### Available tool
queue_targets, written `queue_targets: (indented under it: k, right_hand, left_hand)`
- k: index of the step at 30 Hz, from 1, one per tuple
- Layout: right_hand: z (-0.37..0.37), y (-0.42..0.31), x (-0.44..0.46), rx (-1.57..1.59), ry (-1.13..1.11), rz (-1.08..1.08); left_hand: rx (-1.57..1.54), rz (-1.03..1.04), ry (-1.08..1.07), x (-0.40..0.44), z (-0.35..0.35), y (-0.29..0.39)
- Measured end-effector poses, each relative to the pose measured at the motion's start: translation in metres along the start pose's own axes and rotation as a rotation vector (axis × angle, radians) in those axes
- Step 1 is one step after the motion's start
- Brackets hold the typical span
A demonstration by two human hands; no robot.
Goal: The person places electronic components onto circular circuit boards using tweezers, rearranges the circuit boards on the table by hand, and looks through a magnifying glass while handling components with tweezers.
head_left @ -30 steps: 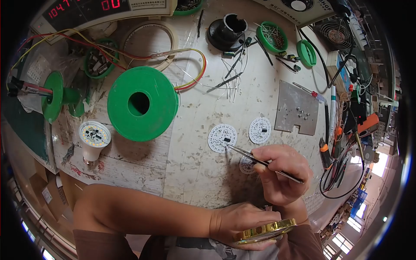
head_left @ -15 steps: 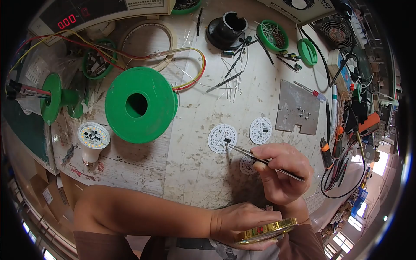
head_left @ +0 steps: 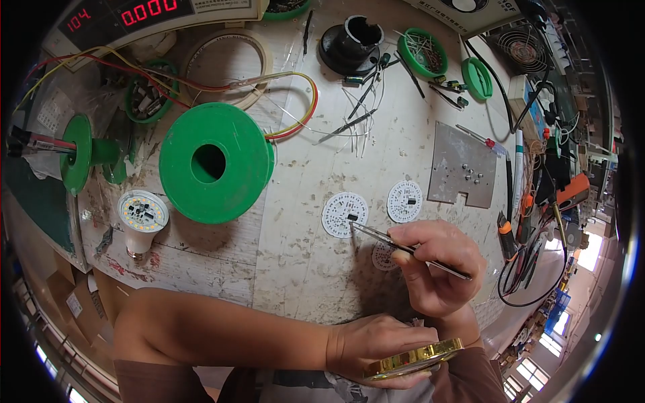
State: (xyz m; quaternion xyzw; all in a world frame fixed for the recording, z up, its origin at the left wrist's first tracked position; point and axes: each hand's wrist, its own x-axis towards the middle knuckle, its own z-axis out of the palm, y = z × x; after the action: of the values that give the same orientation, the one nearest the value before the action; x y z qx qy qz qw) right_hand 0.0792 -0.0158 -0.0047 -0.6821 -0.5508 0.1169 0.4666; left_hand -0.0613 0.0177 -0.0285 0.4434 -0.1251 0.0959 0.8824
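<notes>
Tweezers (head_left: 404, 249), pinched in the right hand (head_left: 438, 282), point at a circuit board (head_left: 340, 212) on the bench (head_left: 302, 269); the left hand (head_left: 367, 342) grips a gold-rimmed disc (head_left: 414, 359). The board seems light, fragile; grip its rim.

Even, moderate light covers the table (head_left: 295, 269), while windows (head_left: 591, 254) at far right burn out to white. Soft shadows fall below the right hand (head_left: 443, 269) and spool (head_left: 240, 161). The gold ring (head_left: 415, 358) glints; the display (head_left: 158, 11) glows red. Fisheye distortion bends the edges into black corners, with bluish flare at right.
</notes>
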Motion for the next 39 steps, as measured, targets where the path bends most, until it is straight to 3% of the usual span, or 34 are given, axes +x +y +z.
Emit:
queue_targets:
  k: [17, 26, 35, 39]
  right_hand:
    - [0.000, 0.000, 0.000, -0.004, -0.002, -0.007]
    - [0.000, 0.000, 0.000, -0.006, -0.001, -0.003]
    - [-0.006, 0.002, -0.001, 0.087, 0.082, 0.000]
    - [-0.012, 0.007, -0.006, 0.125, 0.164, 0.019]
  left_hand:
    - [0.039, -0.053, -0.016, 0.001, 0.001, 0.004]
    - [0.008, 0.023, 0.029, 0.001, 0.000, 0.002]
    - [-0.035, -0.052, 0.029, 0.001, 0.000, 0.009]
    - [-0.256, -0.302, 0.005, -0.004, 0.007, 0.007]
